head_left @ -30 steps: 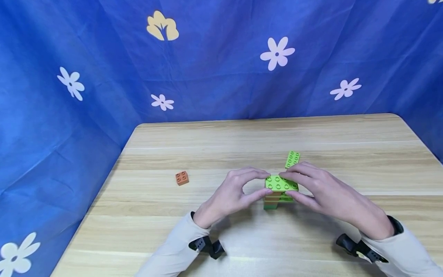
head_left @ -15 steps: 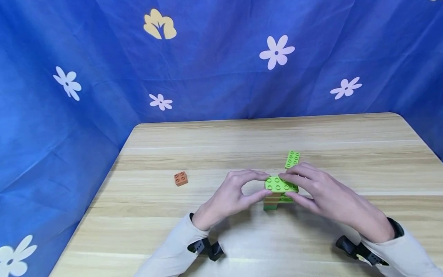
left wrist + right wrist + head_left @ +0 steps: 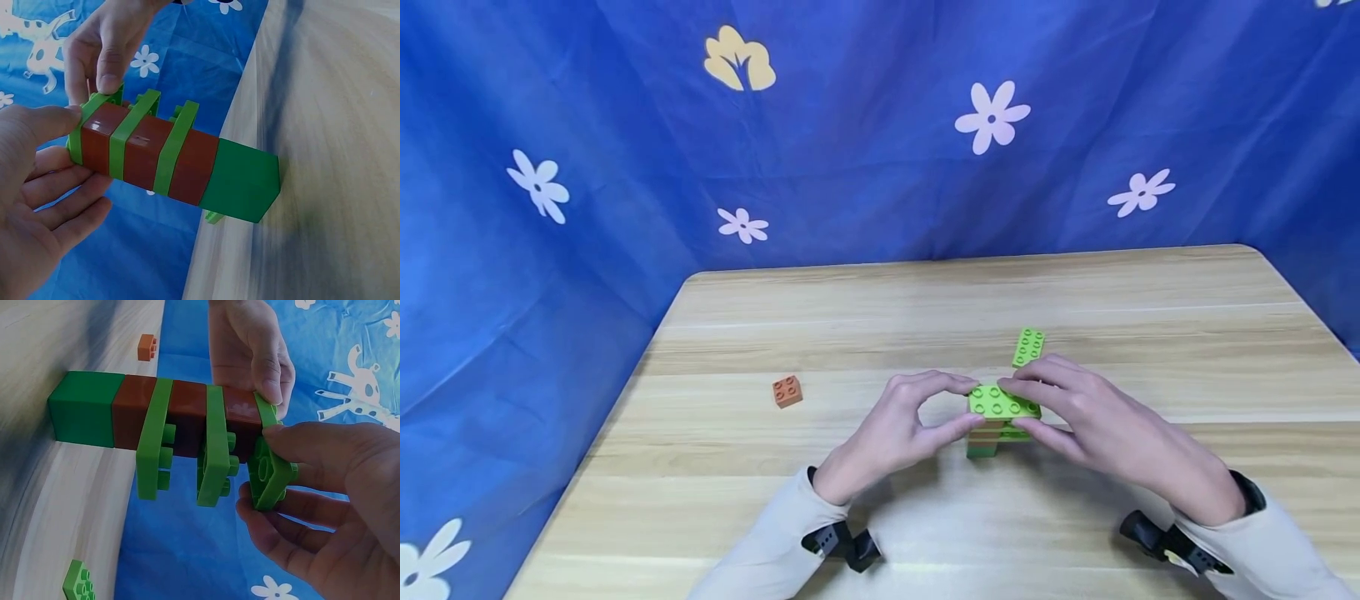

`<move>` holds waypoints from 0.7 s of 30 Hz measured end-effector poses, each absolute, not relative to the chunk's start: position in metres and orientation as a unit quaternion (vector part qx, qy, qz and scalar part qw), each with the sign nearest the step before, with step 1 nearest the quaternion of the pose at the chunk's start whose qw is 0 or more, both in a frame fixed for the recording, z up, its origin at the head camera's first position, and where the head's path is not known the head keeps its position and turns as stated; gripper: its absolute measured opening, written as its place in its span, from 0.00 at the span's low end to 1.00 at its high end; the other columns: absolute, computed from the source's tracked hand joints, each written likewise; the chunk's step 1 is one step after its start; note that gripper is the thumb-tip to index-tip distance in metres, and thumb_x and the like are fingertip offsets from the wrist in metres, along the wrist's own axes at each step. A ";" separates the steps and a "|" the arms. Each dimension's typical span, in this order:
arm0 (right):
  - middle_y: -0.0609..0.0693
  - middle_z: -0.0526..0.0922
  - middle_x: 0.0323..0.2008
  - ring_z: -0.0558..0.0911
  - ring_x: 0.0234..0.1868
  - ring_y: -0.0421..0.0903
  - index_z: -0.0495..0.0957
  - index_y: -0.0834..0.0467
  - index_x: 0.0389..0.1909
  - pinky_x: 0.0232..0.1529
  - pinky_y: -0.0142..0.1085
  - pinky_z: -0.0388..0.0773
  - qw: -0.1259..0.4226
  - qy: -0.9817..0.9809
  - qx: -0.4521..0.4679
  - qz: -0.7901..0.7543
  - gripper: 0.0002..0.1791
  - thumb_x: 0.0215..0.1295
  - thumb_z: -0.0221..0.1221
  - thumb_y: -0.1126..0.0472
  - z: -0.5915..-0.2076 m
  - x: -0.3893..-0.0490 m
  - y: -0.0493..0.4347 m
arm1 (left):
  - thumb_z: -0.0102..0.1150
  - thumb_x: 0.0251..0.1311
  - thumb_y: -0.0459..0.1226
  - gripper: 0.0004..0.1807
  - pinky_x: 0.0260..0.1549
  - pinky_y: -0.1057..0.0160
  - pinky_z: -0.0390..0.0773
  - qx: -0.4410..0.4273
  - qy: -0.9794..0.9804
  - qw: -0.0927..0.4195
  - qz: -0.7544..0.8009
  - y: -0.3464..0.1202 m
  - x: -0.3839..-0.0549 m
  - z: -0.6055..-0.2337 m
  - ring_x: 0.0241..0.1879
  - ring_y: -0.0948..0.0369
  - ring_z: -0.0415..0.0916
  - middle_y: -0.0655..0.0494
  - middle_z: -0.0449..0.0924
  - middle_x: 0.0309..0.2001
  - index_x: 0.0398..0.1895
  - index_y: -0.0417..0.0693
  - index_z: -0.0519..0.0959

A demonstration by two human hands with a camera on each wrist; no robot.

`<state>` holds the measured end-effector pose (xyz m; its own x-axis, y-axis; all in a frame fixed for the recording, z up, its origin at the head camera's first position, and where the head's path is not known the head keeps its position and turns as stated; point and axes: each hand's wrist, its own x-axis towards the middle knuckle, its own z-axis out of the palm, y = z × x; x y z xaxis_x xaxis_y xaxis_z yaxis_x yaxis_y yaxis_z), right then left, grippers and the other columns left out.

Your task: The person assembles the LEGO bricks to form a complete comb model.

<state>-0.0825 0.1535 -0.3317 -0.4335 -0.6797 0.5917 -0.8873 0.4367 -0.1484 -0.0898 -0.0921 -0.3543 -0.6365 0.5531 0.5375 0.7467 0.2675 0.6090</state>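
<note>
A tower of toy building bricks stands upright on the table, with a dark green brick at its foot. Above that, brown bricks alternate with light green plates that jut out to one side. The topmost light green plate has its studs facing up. My left hand pinches this plate's left end between thumb and fingers. At the other end, my right hand pinches it, thumb on the near side and fingers at the far edge. The right fingers cover part of its studs.
A loose light green plate lies behind the tower, partly hidden by my right hand in the head view. A small orange-brown brick lies to the left on the wooden table. A blue flowered cloth hangs behind.
The head view has shifted slightly. Both hands keep their grip on the top plate, and the tower and loose bricks show no clear movement.
</note>
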 end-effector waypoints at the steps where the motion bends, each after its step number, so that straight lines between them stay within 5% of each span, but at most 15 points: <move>1: 0.52 0.80 0.43 0.79 0.44 0.47 0.80 0.64 0.48 0.40 0.41 0.83 0.228 -0.817 0.479 0.228 0.28 0.75 0.43 0.45 -0.332 -0.082 0.153 | 0.69 0.54 0.34 0.15 0.56 0.67 0.74 -0.409 -0.790 0.108 -0.443 -0.092 -0.089 -0.354 0.51 0.59 0.80 0.47 0.84 0.46 0.44 0.39 0.82; 21: 0.52 0.80 0.44 0.79 0.44 0.46 0.80 0.63 0.49 0.41 0.42 0.82 0.226 -0.821 0.473 0.226 0.28 0.75 0.43 0.45 -0.334 -0.082 0.153 | 0.68 0.57 0.38 0.17 0.53 0.68 0.76 -0.394 -0.810 0.114 -0.419 -0.095 -0.086 -0.354 0.50 0.62 0.80 0.53 0.84 0.47 0.49 0.43 0.81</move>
<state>-0.0817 0.1529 -0.3336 -0.4498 -0.6750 0.5849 -0.8793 0.4495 -0.1574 -0.0855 -0.0946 -0.3539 -0.6641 0.5421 0.5149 0.7333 0.3384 0.5897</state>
